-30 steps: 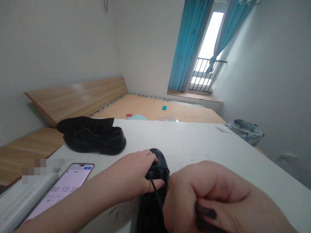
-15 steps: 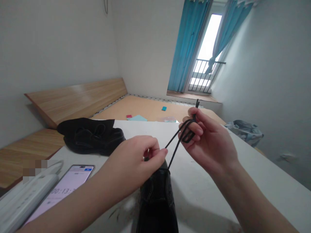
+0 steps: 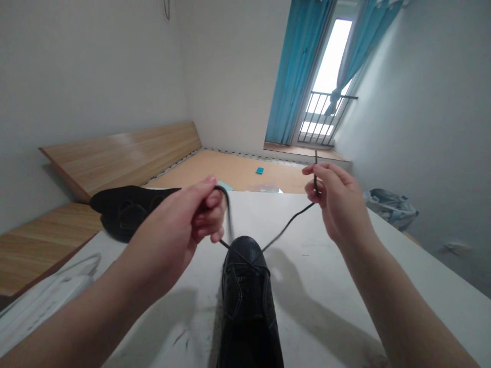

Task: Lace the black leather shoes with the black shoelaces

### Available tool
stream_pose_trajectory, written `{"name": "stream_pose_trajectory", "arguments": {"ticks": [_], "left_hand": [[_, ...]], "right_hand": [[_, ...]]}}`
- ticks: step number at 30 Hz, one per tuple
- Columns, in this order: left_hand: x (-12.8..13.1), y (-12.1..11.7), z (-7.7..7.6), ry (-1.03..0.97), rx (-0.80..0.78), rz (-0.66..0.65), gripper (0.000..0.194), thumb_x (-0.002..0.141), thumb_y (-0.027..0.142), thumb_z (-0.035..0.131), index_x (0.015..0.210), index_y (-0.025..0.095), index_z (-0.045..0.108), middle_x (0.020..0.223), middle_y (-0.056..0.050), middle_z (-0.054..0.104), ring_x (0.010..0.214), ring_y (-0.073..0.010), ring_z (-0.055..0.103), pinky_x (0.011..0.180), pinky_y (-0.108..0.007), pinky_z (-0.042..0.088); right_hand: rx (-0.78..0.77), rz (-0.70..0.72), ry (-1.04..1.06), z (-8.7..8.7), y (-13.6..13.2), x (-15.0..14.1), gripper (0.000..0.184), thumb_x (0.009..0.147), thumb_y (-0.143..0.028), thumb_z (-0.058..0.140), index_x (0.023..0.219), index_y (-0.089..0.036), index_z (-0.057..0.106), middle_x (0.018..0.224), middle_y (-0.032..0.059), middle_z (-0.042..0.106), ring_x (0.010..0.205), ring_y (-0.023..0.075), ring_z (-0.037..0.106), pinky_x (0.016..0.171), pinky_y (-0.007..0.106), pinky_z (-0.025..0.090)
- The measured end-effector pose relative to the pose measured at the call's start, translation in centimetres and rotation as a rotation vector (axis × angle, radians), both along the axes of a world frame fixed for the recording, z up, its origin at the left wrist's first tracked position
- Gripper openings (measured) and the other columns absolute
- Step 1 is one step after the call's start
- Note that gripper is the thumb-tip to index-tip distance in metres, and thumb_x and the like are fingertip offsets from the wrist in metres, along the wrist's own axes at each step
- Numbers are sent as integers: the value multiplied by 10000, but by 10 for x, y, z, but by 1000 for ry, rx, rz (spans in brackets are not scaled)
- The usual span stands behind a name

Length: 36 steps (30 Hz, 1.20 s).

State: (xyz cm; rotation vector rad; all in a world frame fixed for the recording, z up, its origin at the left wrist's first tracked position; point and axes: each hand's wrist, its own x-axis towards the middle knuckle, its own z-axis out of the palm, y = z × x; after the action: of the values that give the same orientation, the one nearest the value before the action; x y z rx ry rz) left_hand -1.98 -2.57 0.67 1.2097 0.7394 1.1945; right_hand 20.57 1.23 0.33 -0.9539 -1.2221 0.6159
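A black leather shoe (image 3: 247, 286) stands on the white table with its toe pointing away from me. Its thin black shoelace (image 3: 287, 225) comes out near the toe and spreads to both sides. My left hand (image 3: 192, 220) is closed on one end of the lace, up and left of the toe. On the other side, my right hand (image 3: 333, 199) pinches the other end between thumb and fingers, with a short tip sticking up. Both hands are held above the table, apart from the shoe. Another black shoe (image 3: 123, 225) lies at the back left, partly hidden by my left hand.
A white power strip (image 3: 49, 301) lies at the left edge of the white table (image 3: 326, 286). Past the table is a wooden bed platform (image 3: 230, 163) with a small blue square (image 3: 260, 170) on it. A bag-lined bin (image 3: 391, 208) stands to the right.
Both lace ends were together in my right hand; now each hand holds one. My left hand has left the shoe, moving up and left. The phone is now hidden behind my left arm.
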Motion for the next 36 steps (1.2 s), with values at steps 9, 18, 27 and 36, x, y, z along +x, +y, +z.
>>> {"name": "stream_pose_trajectory", "arguments": {"ticks": [9,18,27,36], "left_hand": [[-21,17,6,200,67,195,353,928,431,489,663,202,450,486,98,278,392,-64,189,348,-162,180],[9,-15,-30,1195,415,-314,260,839,181,474,834,281,714,935,14,670,861,-180,612,762,-284,437],[30,-20,-47,1325,451,-205,178,775,236,568,841,273,728,887,4,658,828,-205,628,669,-305,414],[33,-21,-52,1294,474,-202,177,775,217,564,791,276,730,818,14,654,787,-185,607,638,-296,371]], "right_hand": [[-361,488,-741,15,-4,36,297,906,-399,547,758,-157,636,561,-45,434,502,78,392,460,194,295],[-825,963,-1304,-9,-18,-10,125,799,-118,449,750,-171,552,690,12,656,635,133,581,597,245,412],[-844,922,-1297,-8,-28,-12,133,776,-154,432,729,-164,556,720,43,700,653,151,650,581,234,437],[-899,957,-1184,-14,-30,-13,64,820,-168,462,797,-172,522,712,26,681,622,134,626,551,223,444]]}}
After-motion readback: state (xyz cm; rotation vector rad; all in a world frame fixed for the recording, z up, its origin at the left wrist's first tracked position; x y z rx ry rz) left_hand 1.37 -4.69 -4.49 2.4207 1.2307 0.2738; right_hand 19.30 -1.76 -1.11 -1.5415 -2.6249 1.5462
